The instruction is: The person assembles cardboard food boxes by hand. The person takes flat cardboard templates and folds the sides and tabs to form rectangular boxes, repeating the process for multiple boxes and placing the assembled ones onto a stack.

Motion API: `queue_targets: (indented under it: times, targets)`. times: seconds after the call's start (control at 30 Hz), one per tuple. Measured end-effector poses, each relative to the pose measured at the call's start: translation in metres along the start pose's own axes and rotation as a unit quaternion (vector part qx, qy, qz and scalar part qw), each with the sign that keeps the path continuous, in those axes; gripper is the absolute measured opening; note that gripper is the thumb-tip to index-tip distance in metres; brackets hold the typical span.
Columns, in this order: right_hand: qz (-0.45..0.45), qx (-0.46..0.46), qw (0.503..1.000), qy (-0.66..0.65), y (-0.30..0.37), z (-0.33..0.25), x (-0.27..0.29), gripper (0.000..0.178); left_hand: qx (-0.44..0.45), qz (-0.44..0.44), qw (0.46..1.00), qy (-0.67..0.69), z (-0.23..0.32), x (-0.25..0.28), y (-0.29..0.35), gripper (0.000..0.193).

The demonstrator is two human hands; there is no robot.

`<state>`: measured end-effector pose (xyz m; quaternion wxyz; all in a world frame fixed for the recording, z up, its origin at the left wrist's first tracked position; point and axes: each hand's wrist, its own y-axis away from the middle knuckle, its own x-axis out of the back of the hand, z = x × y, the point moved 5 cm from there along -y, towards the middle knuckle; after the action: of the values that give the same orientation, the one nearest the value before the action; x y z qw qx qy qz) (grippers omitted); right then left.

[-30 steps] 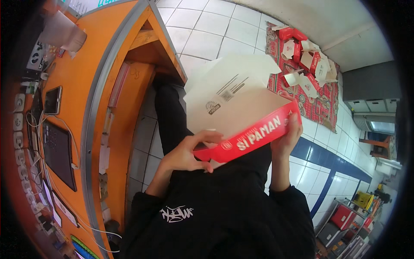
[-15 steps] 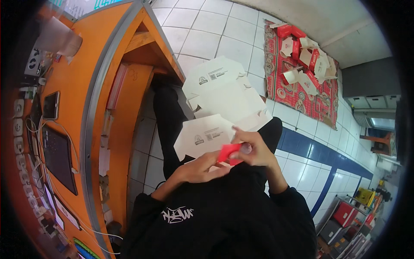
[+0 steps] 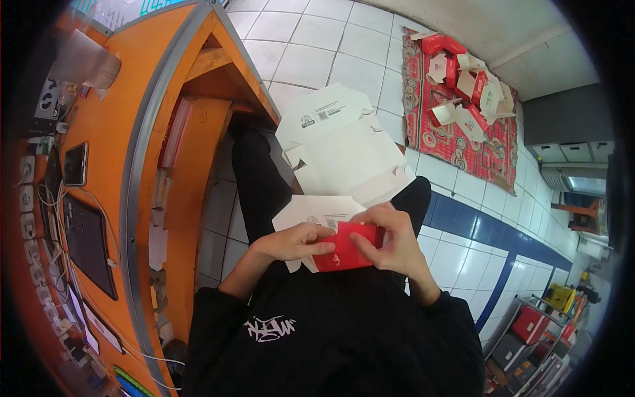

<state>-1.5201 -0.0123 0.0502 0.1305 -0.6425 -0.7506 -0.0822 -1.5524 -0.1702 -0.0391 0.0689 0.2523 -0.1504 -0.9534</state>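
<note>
Above my lap I hold a partly folded cardboard box [image 3: 346, 248], red outside and white inside. Its white cut-corner flap [image 3: 305, 206] sticks up on the far side. On the near left part of the red panel, my left hand [image 3: 296, 242] grips the edge with thumb and fingers. My right hand [image 3: 395, 241] clasps the right end, its thumb lying on the red face and its fingers behind, partly hidden. Just beyond, across my legs, rests a flat white box blank [image 3: 347, 159] with printing on its upper flap.
To the left stands an orange desk [image 3: 155, 59] with a phone [image 3: 77, 164], a tablet [image 3: 89, 245], cables and a plastic cup [image 3: 92, 63]. Several red and white boxes [image 3: 473, 92] lie on a patterned red mat [image 3: 430, 135] at the far right, beside the wall.
The box has turned, so its red panel now faces up and shows much larger. My left hand has moved up onto its left edge, and my right hand's thumb has come onto the panel.
</note>
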Motion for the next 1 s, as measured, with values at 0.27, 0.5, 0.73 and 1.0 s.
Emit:
queue_targets:
  times: [0.27,0.5,0.73,1.0]
  targets:
    - [0.090,-0.045,0.958,0.267,0.011,-0.012,-0.008,0.017,0.017,0.040,0.999,0.026,-0.012,-0.017,-0.005,0.035]
    - [0.036,-0.015,0.975,0.220,0.008,-0.016,-0.006,0.016,-0.029,0.137,0.990,-0.018,-0.012,-0.023,-0.004,0.024]
    - [0.126,0.004,0.960,0.250,0.013,-0.027,-0.010,0.023,-0.001,0.105,0.994,0.004,0.005,-0.030,0.002,0.024]
    - [-0.082,-0.047,0.977,0.191,0.012,-0.013,-0.015,0.018,-0.007,0.141,0.989,-0.038,0.007,-0.038,0.001,0.026]
